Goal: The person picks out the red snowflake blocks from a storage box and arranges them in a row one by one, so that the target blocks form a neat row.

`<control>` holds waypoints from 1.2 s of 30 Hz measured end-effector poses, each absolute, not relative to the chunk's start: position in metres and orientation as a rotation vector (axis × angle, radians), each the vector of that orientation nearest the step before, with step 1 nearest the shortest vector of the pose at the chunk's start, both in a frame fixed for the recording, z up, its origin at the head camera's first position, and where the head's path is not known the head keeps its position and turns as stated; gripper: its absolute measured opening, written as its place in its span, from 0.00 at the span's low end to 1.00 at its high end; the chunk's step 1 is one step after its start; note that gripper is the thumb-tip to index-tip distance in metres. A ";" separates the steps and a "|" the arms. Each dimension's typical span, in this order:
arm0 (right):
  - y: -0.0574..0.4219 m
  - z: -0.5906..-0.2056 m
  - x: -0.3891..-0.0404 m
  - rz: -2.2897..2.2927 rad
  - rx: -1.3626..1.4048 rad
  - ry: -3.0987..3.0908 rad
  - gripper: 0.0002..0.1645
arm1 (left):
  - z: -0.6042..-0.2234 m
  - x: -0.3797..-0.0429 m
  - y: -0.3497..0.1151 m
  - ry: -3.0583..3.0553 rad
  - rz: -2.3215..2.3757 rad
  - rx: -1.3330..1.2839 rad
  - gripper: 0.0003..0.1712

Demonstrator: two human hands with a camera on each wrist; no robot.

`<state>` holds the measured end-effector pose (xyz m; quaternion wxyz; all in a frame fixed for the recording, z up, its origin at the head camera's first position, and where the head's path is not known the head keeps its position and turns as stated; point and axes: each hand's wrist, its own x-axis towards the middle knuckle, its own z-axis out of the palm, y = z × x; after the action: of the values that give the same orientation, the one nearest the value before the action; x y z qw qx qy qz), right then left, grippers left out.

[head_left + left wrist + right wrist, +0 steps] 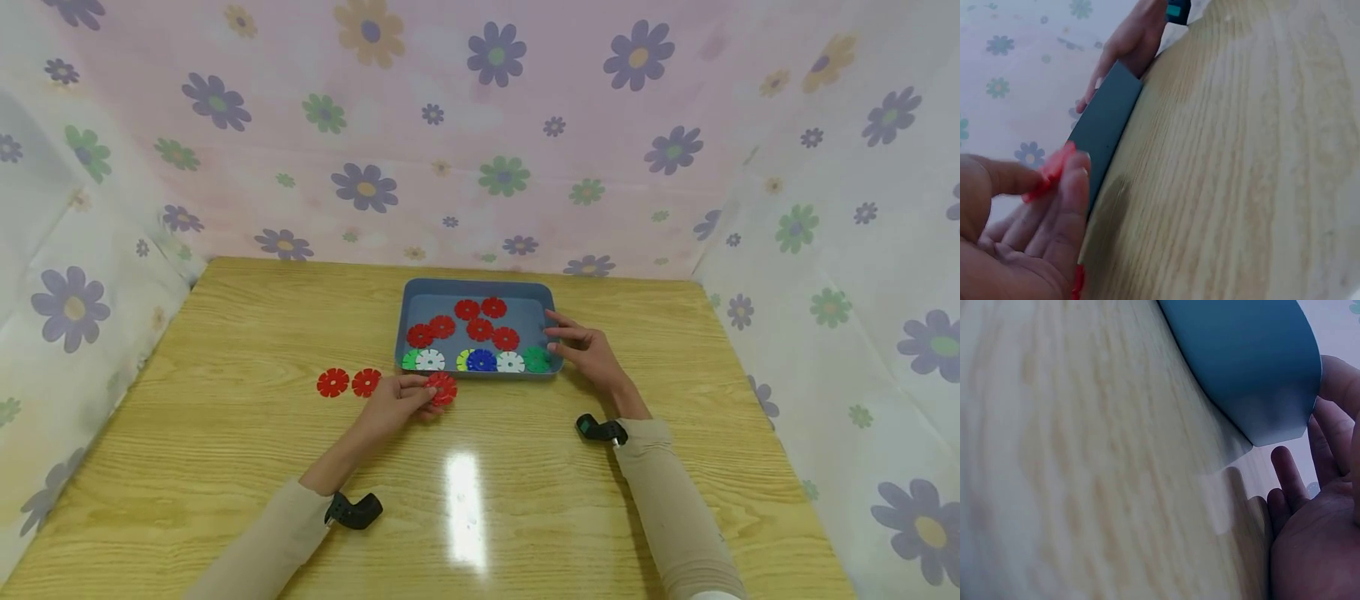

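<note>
My left hand [396,407] pinches a red notched plastic disc [442,389] between thumb and fingers, just in front of the tray's near wall. The left wrist view shows this red disc [1052,172] between the thumb and fingertips. A shallow blue-grey tray [480,375] holds several red discs [480,329] and, along its near side, white, green, yellow and blue [482,360] ones. At the tray's right end, my right hand [596,354] rests with extended fingers at the rim. In the right wrist view its fingers lie beside the tray's corner [1260,375].
Two more red discs, a left one [332,382] and a right one [367,382], lie on the wooden table [525,483] left of the tray. Flower-patterned cloth [450,125] encloses the back and sides. Black wrist cameras sit on both sleeves.
</note>
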<state>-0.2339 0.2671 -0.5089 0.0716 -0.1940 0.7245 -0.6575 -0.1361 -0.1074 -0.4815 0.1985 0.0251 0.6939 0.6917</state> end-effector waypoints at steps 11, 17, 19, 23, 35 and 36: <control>0.267 -0.509 -0.233 -1.977 -0.574 2.191 0.22 | -0.493 -0.125 -0.105 1.840 2.013 -0.147 0.25; 0.266 -0.511 -0.233 -1.980 -0.569 2.189 0.22 | -0.491 -0.120 -0.104 1.842 2.022 -0.257 0.22; 0.266 -0.511 -0.233 -1.978 -0.568 2.190 0.22 | -0.490 -0.119 -0.104 1.841 2.029 -0.290 0.21; 0.266 -0.511 -0.234 -1.975 -0.570 2.198 0.23 | -0.489 -0.119 -0.102 1.824 2.053 -0.342 0.21; 0.267 -0.511 -0.234 -1.982 -0.585 2.197 0.22 | -0.484 -0.115 -0.099 1.808 2.063 -0.389 0.20; 0.267 -0.511 -0.234 -1.982 -0.587 2.198 0.22 | -0.484 -0.115 -0.099 1.809 2.064 -0.393 0.20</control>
<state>-0.2342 0.2666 -0.5106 0.0622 -0.1943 0.7271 -0.6555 -0.1151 -0.0987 -0.4840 0.1833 -0.1392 0.6415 0.7318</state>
